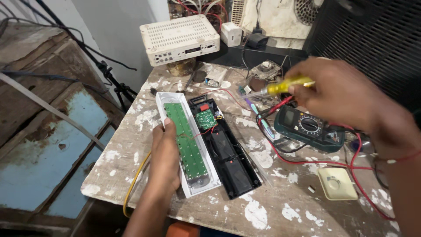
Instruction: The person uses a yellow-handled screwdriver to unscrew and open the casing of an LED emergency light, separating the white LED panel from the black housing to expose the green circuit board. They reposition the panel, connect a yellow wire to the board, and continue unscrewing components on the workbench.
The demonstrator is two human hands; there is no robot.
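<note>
My left hand (164,158) rests on the left edge of an opened white lamp housing (176,100) that holds a long green circuit board (186,140). Its black back half (230,162) lies beside it, joined by thin wires, with a small green circuit board (204,118) and dark battery cells inside. My right hand (342,94) is raised over the table's right side and grips a yellow-handled screwdriver (287,85), whose tip points left toward the black half.
The paint-spattered wooden table (272,210) also holds a dark green multimeter (309,127) with red leads, a cream square switch (337,183), a white vented box (180,38) at the back, and loose parts. A tripod and blue wooden boards stand on the left.
</note>
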